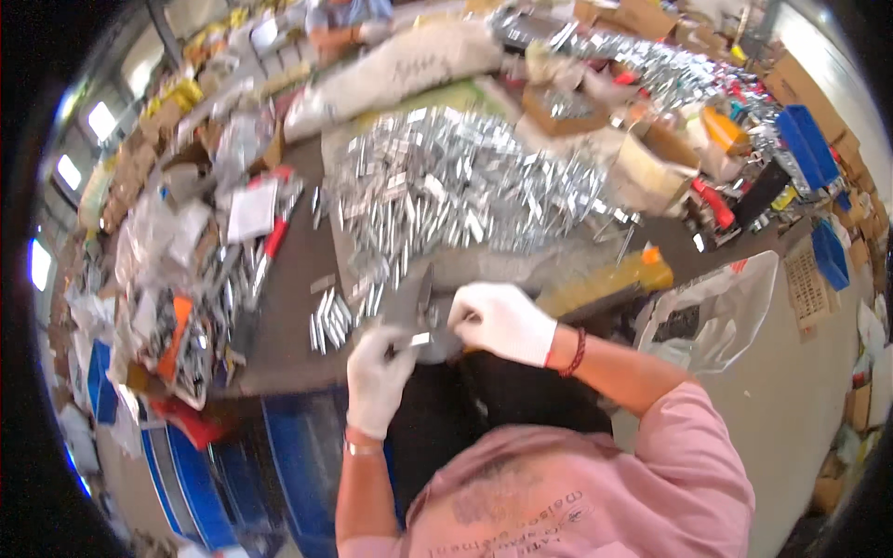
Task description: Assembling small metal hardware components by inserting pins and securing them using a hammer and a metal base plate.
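My left hand (379,372), in a white glove, pinches a small silver metal piece (420,339) at the table's near edge. My right hand (500,321), also gloved in white, grips a dark scissor-like hand tool (415,299) whose blades point up toward the pile. The metal piece sits right at the tool's jaws. Just beyond both hands lies a big heap of shiny silver metal pieces (456,186) on the dark table (288,279). A small row of silver pieces (330,321) lies left of my left hand.
A yellow bottle (619,279) lies right of my right hand, beside a clear plastic bag (716,312). Blue crates (807,139) and cardboard boxes (642,19) crowd the far right. Bags, papers and metal parts (186,279) clutter the left. Another person (339,19) sits at the far side.
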A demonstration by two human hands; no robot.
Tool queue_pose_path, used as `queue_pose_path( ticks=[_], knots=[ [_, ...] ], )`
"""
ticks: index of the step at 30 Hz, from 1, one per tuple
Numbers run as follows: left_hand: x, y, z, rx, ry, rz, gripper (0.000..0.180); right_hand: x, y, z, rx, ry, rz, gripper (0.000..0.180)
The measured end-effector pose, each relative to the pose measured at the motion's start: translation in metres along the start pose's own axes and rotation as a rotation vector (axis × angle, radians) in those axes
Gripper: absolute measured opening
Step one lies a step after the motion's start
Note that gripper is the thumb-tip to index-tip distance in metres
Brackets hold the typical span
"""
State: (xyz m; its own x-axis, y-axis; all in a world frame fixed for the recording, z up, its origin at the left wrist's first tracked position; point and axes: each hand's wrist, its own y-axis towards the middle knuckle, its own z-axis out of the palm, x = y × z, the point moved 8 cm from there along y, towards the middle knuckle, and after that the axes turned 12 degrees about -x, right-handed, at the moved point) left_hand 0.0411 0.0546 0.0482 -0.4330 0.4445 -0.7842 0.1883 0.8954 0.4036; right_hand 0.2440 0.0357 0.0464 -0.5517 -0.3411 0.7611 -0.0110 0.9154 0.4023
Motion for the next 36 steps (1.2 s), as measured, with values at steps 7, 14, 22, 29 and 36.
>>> queue_pose_path(
  ticks=[7,14,22,29,36],
  knots=[
    [0.017,0.004,0.009,-0.004,0.135,0.119,0.008,0.013,-0.007,0.001,0.049,-0.414,-0.142,0.003],
    [0.005,0.001,0.004,0.034,0.220,0.247,0.011,0.026,-0.012,0.003,-0.052,-0.556,-0.334,0.007],
    [0.013,0.004,0.006,0.047,0.123,0.137,0.014,0.018,-0.011,0.006,-0.025,-0.504,-0.329,0.004],
    [0.024,0.000,0.009,0.024,0.012,0.062,0.015,0.009,-0.010,0.008,0.013,-0.466,-0.315,0.004],
    [0.026,-0.002,0.010,0.030,-0.030,0.042,0.016,0.010,-0.012,0.007,0.024,-0.447,-0.329,0.006]
  ],
)
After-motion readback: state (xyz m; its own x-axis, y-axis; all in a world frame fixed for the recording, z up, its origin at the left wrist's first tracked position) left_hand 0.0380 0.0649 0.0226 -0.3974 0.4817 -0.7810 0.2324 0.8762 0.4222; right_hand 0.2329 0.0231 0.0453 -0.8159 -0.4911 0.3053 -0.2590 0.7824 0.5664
